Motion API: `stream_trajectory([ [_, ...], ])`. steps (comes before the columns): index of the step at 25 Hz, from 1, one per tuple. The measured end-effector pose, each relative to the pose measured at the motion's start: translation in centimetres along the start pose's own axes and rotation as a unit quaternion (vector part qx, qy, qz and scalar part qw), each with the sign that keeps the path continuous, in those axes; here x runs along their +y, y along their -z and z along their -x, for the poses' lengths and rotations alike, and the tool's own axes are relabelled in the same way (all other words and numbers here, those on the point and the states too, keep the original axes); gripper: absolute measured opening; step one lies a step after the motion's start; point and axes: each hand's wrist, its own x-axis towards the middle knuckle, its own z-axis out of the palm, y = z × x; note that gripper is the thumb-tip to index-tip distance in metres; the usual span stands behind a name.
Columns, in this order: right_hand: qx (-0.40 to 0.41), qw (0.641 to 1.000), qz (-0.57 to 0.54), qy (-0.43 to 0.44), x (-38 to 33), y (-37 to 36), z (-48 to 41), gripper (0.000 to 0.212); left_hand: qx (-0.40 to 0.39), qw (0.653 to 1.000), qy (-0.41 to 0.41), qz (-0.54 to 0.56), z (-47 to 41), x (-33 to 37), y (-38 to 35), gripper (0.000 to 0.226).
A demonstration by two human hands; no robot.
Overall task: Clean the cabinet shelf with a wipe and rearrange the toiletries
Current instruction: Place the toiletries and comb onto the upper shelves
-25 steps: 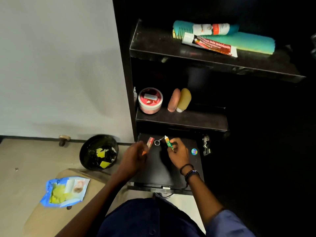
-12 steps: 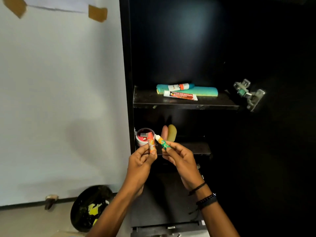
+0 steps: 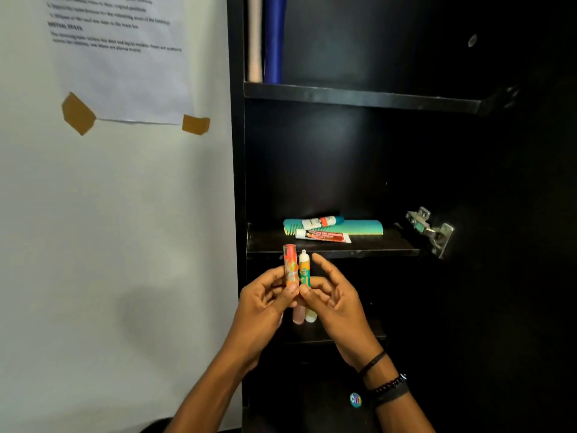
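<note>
Upright, two tubes [image 3: 290, 266] between hands [image 3: 260, 304].

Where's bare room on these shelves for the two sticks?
The comb shelf is bare right of the comb, toward the hinge, and along its front. The tubes crowd its left-middle. The upper shelf shows nothing right of the blue roll.

Middle shelf [image 3: 268, 242], black: teal comb [image 3: 362, 227] lying flat, white tube [image 3: 318, 221] on top of it, red-and-white tube [image 3: 324, 235] just in front. Upper shelf [image 3: 374, 98]: white roll [image 3: 255, 42] and blue roll [image 3: 273, 42] upright at left. Lower shelf [image 3: 359, 334]: pink bottle [image 3: 298, 315] and yellow bottle [image 3: 311, 317], partly hidden.
</note>
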Motion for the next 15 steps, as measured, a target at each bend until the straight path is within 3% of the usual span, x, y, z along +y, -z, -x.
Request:
stream_trajectory([
  [3,-0.007,0.998,0.034,0.048,-1.7,0.6,-2.3,0.039,-0.018,1.0,-0.013,-0.021,-1.5,1.5,0.5,0.029],
  [7,0.053,0.979,0.165,0.106,-3.0,-0.1,-7.7,0.025,0.059,0.998,-0.029,-0.026,-3.5,2.3,0.9,0.032],
  [12,0.073,0.959,0.252,0.104,-3.9,-1.9,-12.5,0.033,0.102,0.993,-0.016,-0.059,-4.8,2.3,1.5,0.037],
  [15,0.032,0.971,0.205,0.118,-4.5,-2.5,-11.9,0.025,0.131,0.988,-0.038,-0.07,-5.3,2.9,1.9,0.036],
])
